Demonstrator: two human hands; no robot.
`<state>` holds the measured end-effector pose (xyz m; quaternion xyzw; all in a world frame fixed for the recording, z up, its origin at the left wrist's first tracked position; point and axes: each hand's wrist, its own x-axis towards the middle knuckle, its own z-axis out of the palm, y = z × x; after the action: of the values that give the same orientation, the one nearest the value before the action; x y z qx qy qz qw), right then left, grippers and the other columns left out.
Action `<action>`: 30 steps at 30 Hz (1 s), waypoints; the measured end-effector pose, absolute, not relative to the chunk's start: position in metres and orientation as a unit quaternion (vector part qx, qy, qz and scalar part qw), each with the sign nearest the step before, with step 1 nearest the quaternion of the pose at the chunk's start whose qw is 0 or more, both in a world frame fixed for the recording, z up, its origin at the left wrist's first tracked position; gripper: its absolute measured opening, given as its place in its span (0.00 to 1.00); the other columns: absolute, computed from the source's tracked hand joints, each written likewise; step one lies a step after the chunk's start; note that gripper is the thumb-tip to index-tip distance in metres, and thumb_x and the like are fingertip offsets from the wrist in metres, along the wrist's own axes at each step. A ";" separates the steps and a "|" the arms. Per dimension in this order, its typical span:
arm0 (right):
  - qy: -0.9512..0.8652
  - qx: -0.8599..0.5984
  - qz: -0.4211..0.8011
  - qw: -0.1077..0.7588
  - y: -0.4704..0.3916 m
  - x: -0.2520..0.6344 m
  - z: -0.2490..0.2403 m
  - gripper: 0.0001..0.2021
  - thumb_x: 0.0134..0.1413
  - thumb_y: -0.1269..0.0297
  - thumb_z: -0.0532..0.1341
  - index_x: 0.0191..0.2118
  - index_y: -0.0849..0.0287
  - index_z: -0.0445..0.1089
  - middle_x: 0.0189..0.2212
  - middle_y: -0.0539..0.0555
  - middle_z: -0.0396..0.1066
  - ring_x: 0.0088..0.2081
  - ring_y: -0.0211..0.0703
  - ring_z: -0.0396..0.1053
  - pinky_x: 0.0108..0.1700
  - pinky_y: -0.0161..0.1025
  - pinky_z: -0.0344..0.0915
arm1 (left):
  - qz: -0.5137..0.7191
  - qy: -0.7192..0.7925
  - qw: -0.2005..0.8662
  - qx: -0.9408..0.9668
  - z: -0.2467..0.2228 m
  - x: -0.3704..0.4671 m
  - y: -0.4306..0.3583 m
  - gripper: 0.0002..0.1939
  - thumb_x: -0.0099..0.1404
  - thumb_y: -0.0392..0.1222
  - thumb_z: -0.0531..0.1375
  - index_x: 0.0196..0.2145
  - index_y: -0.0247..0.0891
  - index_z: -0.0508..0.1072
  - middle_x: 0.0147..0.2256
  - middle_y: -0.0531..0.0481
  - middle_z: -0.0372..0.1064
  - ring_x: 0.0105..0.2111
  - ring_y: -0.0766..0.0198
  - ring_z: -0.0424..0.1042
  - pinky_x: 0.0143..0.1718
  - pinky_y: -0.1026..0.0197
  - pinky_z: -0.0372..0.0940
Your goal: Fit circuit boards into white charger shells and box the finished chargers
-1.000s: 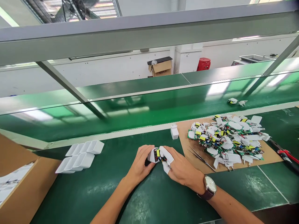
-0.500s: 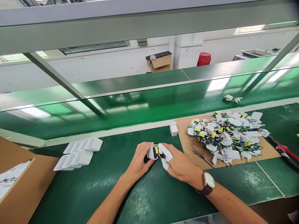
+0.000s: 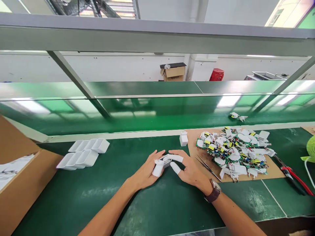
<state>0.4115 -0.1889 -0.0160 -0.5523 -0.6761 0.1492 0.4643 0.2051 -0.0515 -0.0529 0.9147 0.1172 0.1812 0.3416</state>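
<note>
A small white plastic charger housing (image 3: 167, 162) is held low over the green bench, between my two hands. My left hand (image 3: 147, 172) is closed round its left side, with a white finger cot on the thumb. My right hand (image 3: 188, 168) grips the right end, its index finger and thumb also in white cots. The fingers hide much of the housing, and the circuit board inside is out of sight. Close to my right hand lie metal tweezers (image 3: 208, 168) on a brown board (image 3: 194, 149). Another white housing (image 3: 183, 139) stands upright beyond my hands.
Several open white housings (image 3: 86, 158) sit in two rows at left, beside a cardboard box (image 3: 29, 173). At right, circuit boards with white plug parts (image 3: 236, 149) are heaped on the brown board. Red-and-black pliers (image 3: 292, 177) lie beyond. Two loose parts (image 3: 238, 116) rest on the rear green strip.
The housing has turned in my hands, so the yellow-and-black board that showed before is now hidden. My left thumb's cot has come into view. The camera view has tilted upward and levelled.
</note>
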 end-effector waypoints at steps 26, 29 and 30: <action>-0.757 -0.533 0.035 0.375 -0.176 0.409 -0.038 0.22 0.68 0.72 0.56 0.65 0.53 0.63 0.51 0.62 0.73 0.49 0.51 0.75 0.48 0.47 0.78 | 0.324 0.210 0.501 0.774 -0.047 0.207 -0.061 0.46 0.64 0.50 0.71 0.71 0.49 0.52 0.61 0.39 0.70 0.61 0.50 0.72 0.66 0.40 0.63; -0.760 -0.532 0.048 0.370 -0.178 0.412 -0.036 0.24 0.66 0.76 0.55 0.64 0.53 0.63 0.52 0.62 0.72 0.51 0.51 0.74 0.49 0.47 0.78 | 0.350 0.183 0.462 0.794 -0.044 0.205 -0.062 0.49 0.64 0.48 0.71 0.73 0.48 0.48 0.64 0.38 0.67 0.63 0.50 0.69 0.65 0.43 0.65; -0.764 -0.530 0.056 0.364 -0.179 0.412 -0.036 0.25 0.65 0.77 0.55 0.64 0.53 0.63 0.52 0.62 0.73 0.51 0.51 0.74 0.49 0.47 0.78 | 0.348 0.176 0.452 0.802 -0.043 0.206 -0.063 0.48 0.65 0.46 0.70 0.73 0.47 0.48 0.64 0.38 0.67 0.63 0.50 0.70 0.64 0.44 0.67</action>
<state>0.4124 -0.1789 -0.0364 -0.5302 -0.7636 0.0557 0.3643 0.2060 -0.0626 -0.0429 0.8022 0.1762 0.3480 0.4519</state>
